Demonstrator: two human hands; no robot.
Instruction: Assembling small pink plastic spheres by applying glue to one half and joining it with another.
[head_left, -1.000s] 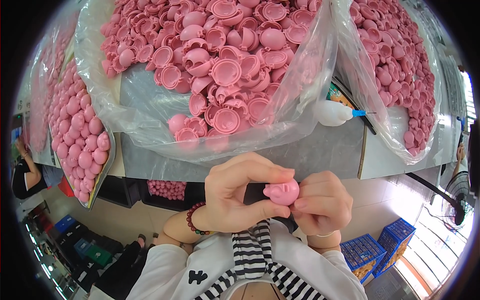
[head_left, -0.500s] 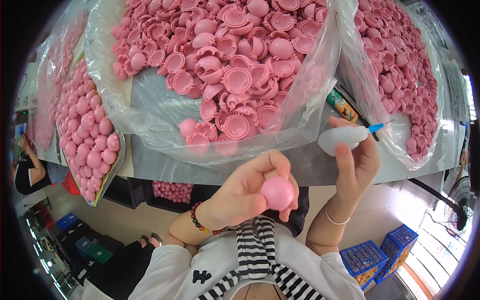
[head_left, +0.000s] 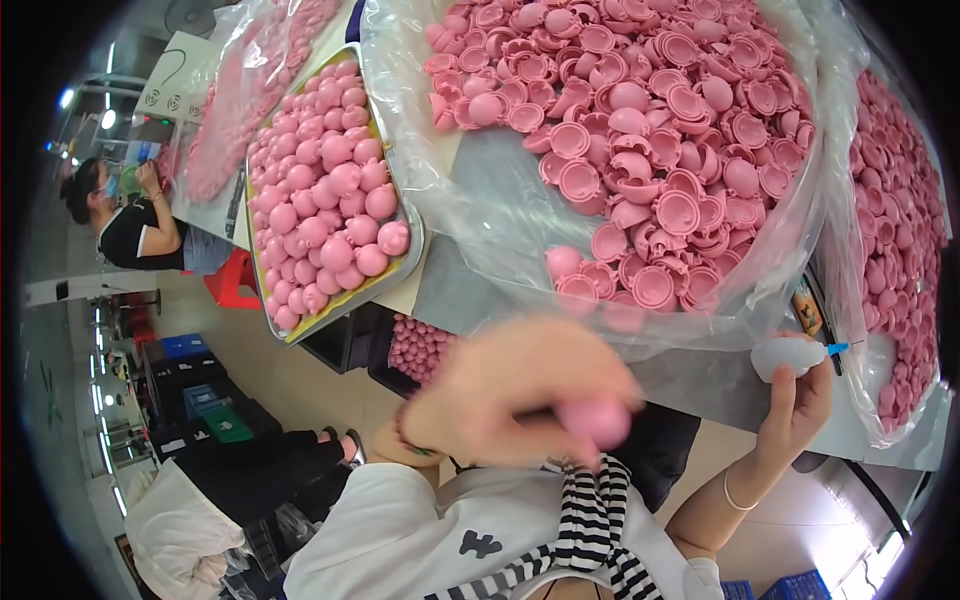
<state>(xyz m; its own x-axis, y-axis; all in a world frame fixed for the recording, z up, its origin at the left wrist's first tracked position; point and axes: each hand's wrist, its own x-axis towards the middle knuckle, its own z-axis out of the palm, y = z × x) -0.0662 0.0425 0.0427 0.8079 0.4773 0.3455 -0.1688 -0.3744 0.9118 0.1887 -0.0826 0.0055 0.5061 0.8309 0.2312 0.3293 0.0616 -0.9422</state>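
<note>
A round pink plastic ball [head_left: 597, 424] is gripped in my left hand [head_left: 520, 385], which is raised over the table's near edge and smeared by motion. My right hand [head_left: 797, 395] holds a small white squeeze bottle [head_left: 785, 357] with a blue needle tip pointing right. Beyond my hands, a clear plastic bag [head_left: 500, 250] is spread on the table, with many loose pink half shells [head_left: 680, 212] heaped on it. To the left stands a tray [head_left: 408, 262] heaped with closed pink balls [head_left: 335, 254].
At the right, another clear bag [head_left: 868, 432] holds more pink shells. A printed tube [head_left: 806, 306] lies between the bags. Below the table edge stands a dark crate of pink balls [head_left: 420, 347]. Far left, a co-worker [head_left: 140, 220] is near a red stool [head_left: 234, 279].
The whole view has swung left, bringing the tray and co-worker further in. My left hand has come closer and blurred, still holding the ball. My right hand keeps the bottle.
</note>
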